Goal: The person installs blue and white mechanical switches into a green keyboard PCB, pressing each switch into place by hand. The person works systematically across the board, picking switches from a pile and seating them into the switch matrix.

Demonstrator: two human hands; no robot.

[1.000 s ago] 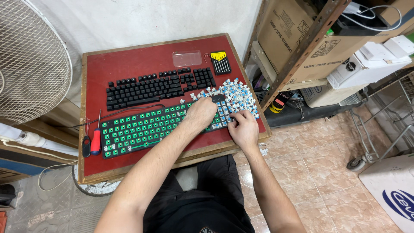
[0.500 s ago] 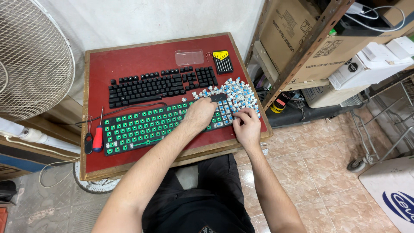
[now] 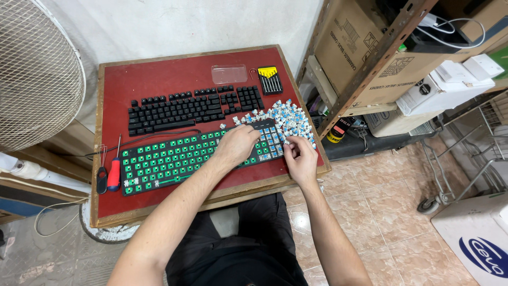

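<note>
A stripped keyboard frame (image 3: 174,159) with green switch sockets lies along the near side of a red-topped table (image 3: 174,74). My left hand (image 3: 238,145) rests palm down on the frame's right part, fingers curled over the sockets. My right hand (image 3: 299,156) is at the frame's right end, its fingertips pinched on a small blue and white key switch (image 3: 288,142). A heap of the same loose switches (image 3: 288,119) lies just beyond both hands. A black keyboard (image 3: 193,108) with its keycaps on sits behind the frame.
A red-handled screwdriver (image 3: 113,175), a black tool and thin wire pullers lie at the table's left edge. A clear lid (image 3: 229,73) and a yellow case of small screwdrivers (image 3: 269,79) are at the back. A fan (image 3: 32,79) stands left, shelves with cardboard boxes (image 3: 354,47) right.
Both hands stay at the right end of the green frame; the right hand has shifted slightly toward the frame's edge. The view has tilted a little.
</note>
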